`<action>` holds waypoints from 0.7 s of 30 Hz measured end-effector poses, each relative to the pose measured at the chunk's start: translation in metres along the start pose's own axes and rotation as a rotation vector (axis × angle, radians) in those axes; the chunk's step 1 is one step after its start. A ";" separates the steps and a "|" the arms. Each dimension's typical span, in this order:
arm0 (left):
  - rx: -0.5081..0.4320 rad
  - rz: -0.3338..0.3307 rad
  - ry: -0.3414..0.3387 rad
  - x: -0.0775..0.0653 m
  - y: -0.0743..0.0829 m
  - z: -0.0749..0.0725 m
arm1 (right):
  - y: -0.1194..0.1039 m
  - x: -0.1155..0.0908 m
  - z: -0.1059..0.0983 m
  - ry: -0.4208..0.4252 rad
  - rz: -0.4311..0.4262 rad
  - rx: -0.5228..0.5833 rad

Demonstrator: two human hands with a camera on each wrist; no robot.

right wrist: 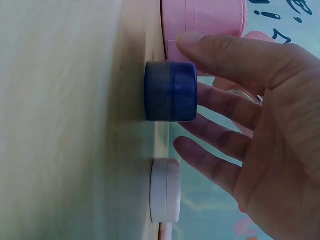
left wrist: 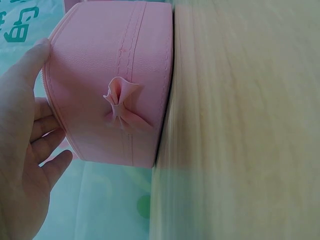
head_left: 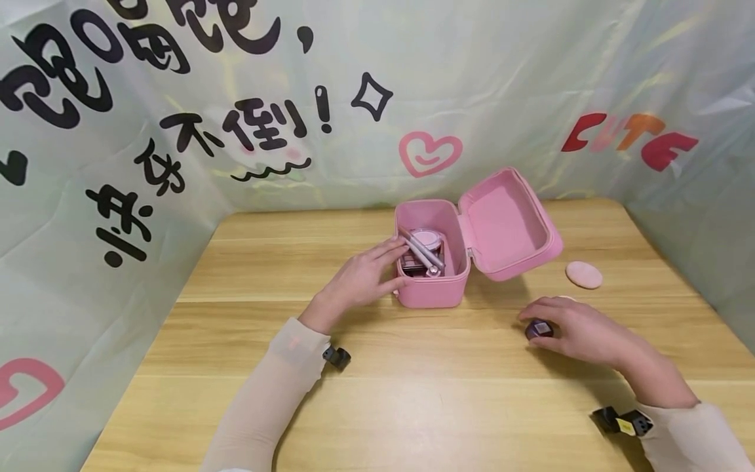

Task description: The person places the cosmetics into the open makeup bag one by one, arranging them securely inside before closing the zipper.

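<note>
A pink case (head_left: 433, 292) stands with its lid swung out to the right and cosmetics inside. My left hand (head_left: 368, 275) rests at its left rim, fingers loosely bent; a pink bow (left wrist: 120, 105) decorates the side facing that wrist. Inside lie two slender sticks (head_left: 422, 252), a round compact (head_left: 426, 238) and a dark-edged flat palette, partly covered. My right hand (head_left: 580, 331) arches around a small dark blue jar (right wrist: 171, 91) standing on the table. In the right wrist view, the thumb is apart from the jar and the other fingers spread behind it.
A flat pale pink oval (head_left: 584, 275) lies on the wooden table (head_left: 413, 400) beyond the right hand. Near it, a low white round container (right wrist: 166, 190) is mostly hidden in the head view. The open lid (head_left: 510, 223) juts rightward. A printed cloth (head_left: 501, 78) hangs behind.
</note>
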State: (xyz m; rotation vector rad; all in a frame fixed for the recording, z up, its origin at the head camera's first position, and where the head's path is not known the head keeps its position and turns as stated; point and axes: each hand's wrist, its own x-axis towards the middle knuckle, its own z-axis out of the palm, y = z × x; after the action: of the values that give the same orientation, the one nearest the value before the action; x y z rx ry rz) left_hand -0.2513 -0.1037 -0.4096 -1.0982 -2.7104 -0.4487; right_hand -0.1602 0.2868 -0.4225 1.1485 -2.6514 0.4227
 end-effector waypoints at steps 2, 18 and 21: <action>0.002 0.000 -0.001 0.000 0.000 0.000 | 0.001 -0.001 0.001 -0.005 -0.003 0.010; 0.007 0.000 -0.006 0.000 -0.001 0.000 | 0.002 -0.004 0.005 -0.067 0.071 0.012; 0.010 0.000 -0.009 0.000 -0.001 0.000 | 0.002 -0.003 0.007 -0.065 0.068 0.004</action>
State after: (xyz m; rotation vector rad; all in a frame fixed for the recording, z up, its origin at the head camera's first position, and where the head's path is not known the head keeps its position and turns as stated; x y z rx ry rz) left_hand -0.2515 -0.1044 -0.4098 -1.0998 -2.7177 -0.4305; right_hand -0.1599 0.2880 -0.4299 1.0938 -2.7530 0.4102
